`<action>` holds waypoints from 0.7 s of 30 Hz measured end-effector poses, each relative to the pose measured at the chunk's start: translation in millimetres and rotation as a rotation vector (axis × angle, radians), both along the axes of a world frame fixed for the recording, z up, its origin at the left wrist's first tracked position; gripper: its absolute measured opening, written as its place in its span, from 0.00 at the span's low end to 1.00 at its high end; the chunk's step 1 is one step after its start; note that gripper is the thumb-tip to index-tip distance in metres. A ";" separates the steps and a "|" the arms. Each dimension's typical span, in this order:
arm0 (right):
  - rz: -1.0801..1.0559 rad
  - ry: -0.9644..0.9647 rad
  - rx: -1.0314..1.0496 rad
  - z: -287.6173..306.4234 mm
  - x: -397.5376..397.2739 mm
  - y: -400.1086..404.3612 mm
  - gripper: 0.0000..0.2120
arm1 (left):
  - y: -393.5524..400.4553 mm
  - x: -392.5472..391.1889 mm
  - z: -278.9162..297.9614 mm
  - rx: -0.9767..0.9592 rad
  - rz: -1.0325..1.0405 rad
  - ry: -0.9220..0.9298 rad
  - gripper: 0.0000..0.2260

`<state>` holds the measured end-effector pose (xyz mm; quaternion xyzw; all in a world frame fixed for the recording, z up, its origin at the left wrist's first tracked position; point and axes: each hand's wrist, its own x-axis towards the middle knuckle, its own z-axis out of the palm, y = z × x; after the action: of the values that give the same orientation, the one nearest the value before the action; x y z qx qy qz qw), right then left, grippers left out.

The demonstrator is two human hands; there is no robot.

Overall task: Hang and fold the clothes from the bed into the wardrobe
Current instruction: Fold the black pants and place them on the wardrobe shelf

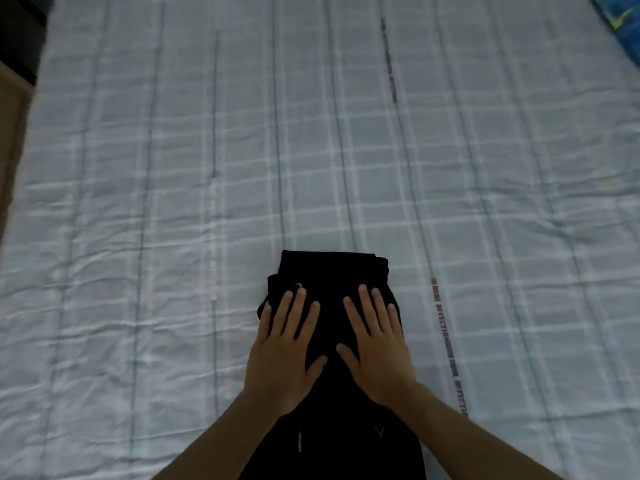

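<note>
Bed (242,150) filling nearly the whole view, covered by pale blue checked quilt with stitched lengthwise seams and light creases. Brown floor strip (12,140) at 9 o'clock; dark furniture edge (20,32) at 10 o'clock. Blue patterned fabric (620,26) at 2 o'clock. Dim, even light.

The folded black garment (332,282) is matt, soft-looking cloth, lying on the bed (173,202), whose pale checked cotton-like sheet is quilted and lightly creased.

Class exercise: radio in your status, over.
Left hand, right hand flat, pressing the folded black garment on the bed. Nothing in the way.
</note>
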<state>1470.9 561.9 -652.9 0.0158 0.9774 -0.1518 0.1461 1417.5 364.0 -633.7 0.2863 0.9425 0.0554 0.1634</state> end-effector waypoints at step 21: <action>0.007 0.304 0.042 -38.9 7.0 1.5 0.35 | -5.7 10.0 -60.5 0.185 -0.012 0.284 0.34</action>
<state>1477.9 563.4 -691.9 -0.0078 0.9913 -0.1311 -0.0035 1427.5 358.3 -694.3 0.3106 0.9453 0.0998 0.0017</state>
